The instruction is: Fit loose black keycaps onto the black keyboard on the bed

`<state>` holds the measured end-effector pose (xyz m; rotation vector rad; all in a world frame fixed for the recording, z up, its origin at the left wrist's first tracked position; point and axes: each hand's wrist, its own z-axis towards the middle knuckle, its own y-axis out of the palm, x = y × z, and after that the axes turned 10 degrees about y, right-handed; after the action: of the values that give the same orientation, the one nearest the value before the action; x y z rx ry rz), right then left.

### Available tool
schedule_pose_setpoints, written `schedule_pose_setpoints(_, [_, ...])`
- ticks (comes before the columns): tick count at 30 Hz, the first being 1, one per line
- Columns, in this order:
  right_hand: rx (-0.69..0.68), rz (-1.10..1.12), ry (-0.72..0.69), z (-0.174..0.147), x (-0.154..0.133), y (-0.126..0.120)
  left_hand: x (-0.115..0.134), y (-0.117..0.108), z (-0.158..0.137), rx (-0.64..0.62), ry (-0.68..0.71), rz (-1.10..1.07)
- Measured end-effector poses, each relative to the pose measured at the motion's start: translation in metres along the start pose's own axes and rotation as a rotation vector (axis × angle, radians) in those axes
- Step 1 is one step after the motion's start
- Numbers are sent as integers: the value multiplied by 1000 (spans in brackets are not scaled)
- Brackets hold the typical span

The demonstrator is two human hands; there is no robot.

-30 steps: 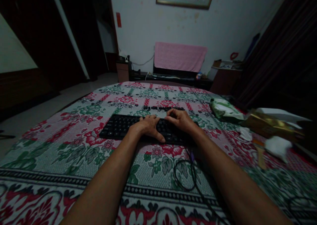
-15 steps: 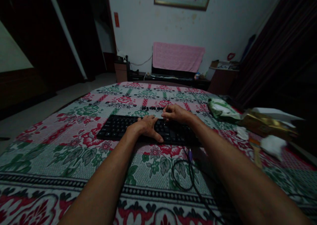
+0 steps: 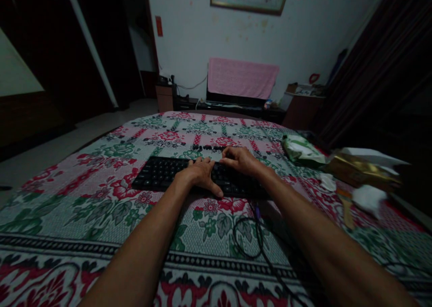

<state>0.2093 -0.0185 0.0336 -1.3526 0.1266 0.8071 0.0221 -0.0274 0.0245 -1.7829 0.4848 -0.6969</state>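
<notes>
A black keyboard point(image 3: 158, 172) lies across the patterned cloth point(image 3: 111, 217). My left hand point(image 3: 200, 174) rests flat over its middle, fingers spread toward the far edge and thumb near the front edge. Over the right part of the keyboard is my right hand point(image 3: 240, 159), its thumb and fingers pinched together. Whatever it holds, if anything, is too small and dark to make out. Just beyond the keyboard runs a row of small black pieces point(image 3: 206, 148) that look like keycaps. Both hands hide some of the keys.
A looped black cable point(image 3: 248, 255) lies in front of the keyboard. Farther right are a green-and-white packet point(image 3: 300, 149), a gold box point(image 3: 357, 169), a brush point(image 3: 346, 208) and crumpled white tissue point(image 3: 369, 199). A pink towel point(image 3: 243, 77) hangs beyond the table.
My right hand has shifted slightly lower and its fingers have tilted down toward the keys. My left hand stays on the keyboard almost unmoved.
</notes>
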Motion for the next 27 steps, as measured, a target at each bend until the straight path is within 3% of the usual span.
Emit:
schedule_pose_setpoints(8, [29,-192,-17,-8,-10,5,-3,4,4,44,27,25])
schedule_pose_setpoints(15, [155,-164,-86,-30,-4,21,-3,5,4,49,26,13])
schedule_pose_setpoints(19, [197,-79,-16,-30,2,22,-2,4,3,46,16,2])
schedule_pose_setpoints(25, [20,236,130,8,9,-2,-2,3,3,43,10,-14])
schedule_pose_setpoints(27, [31,343,193,22,10,-13,-3,3,4,54,20,-10])
